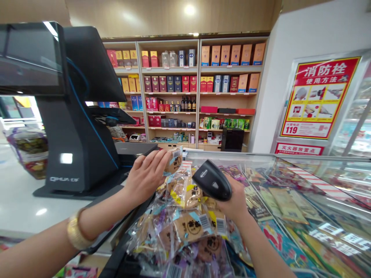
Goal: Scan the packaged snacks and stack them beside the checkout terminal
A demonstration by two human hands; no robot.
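My right hand (235,196) is wrapped round a black barcode scanner (212,180), its head tilted toward the upper left. In my left hand (148,172) is a small packaged snack (174,159), a round brown piece in clear wrapping with a barcode, held upright by the fingers. Below and between both hands lies a heap of similar packaged snacks (188,226), with yellow, blue and purple labels and barcodes. Part of the left thumb is hidden behind the hand. The scanner's handle is mostly covered by my right fingers.
To the left stands a black point-of-sale terminal (78,154) on a white counter (17,208). A glass-topped freezer (290,193) with packaged goods spreads to the right. Shelves (199,69) of boxes and bottles line the back wall, beside a red fire hydrant sign (320,98).
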